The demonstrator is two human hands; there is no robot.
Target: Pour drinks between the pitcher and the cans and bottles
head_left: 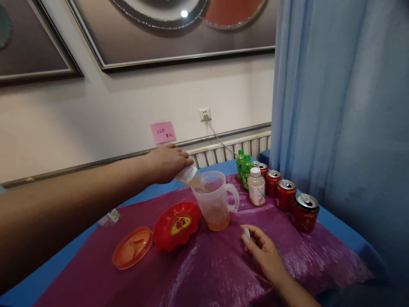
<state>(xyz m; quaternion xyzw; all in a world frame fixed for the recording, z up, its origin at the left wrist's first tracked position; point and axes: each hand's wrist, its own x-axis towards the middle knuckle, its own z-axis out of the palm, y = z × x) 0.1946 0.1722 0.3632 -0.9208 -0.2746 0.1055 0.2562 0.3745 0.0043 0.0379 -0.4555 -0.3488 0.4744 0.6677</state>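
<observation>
My left hand (168,163) is wrapped round a clear bottle with a pale label (189,175), tilted with its mouth over the rim of a translucent plastic pitcher (212,200). Liquid runs from the bottle into the pitcher, where a shallow amber layer lies at the bottom. To the right of the pitcher's base, my right hand (260,249) pinches a small white cap (246,233) between thumb and fingers. A red scalloped dish (177,225) stands just left of the pitcher, beside an orange round lid (132,248).
Right of the pitcher stand a white-capped bottle (257,187), green bottles (247,172) and several red cans (305,213). Purple plastic sheeting (204,273) covers the blue table. A blue curtain (326,85) hangs at right; a cord (220,138) runs from the wall socket.
</observation>
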